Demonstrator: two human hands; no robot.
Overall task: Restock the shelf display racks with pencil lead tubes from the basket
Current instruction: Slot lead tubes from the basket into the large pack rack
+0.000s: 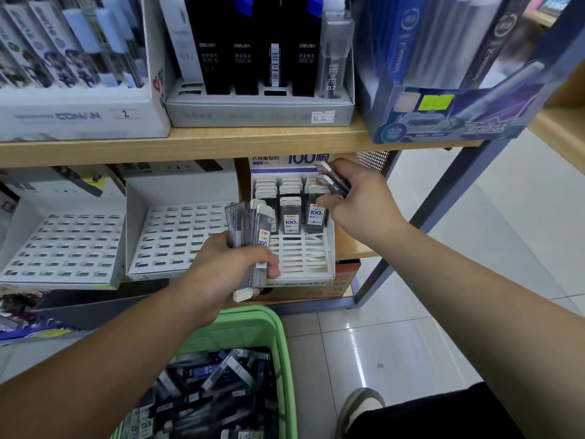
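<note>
My left hand (228,267) grips a bundle of grey pencil lead tubes (250,236) with white caps, upright, in front of the white slotted display rack (304,258) on the lower shelf. My right hand (354,198) holds a few more tubes (335,182) over the rack's right back column. Several tubes marked "100" (291,217) stand in the rack's back rows; its front slots are bare. The green basket (281,331) below, by my left forearm, holds a heap of loose tubes (215,388).
Two white slotted racks (63,245) (180,236) stand to the left on the same shelf. The wooden shelf board (221,142) above carries boxes of black lead cases (259,58). A blue metal shelf leg (421,217) runs diagonally at right. My shoe (357,407) rests on the tile floor.
</note>
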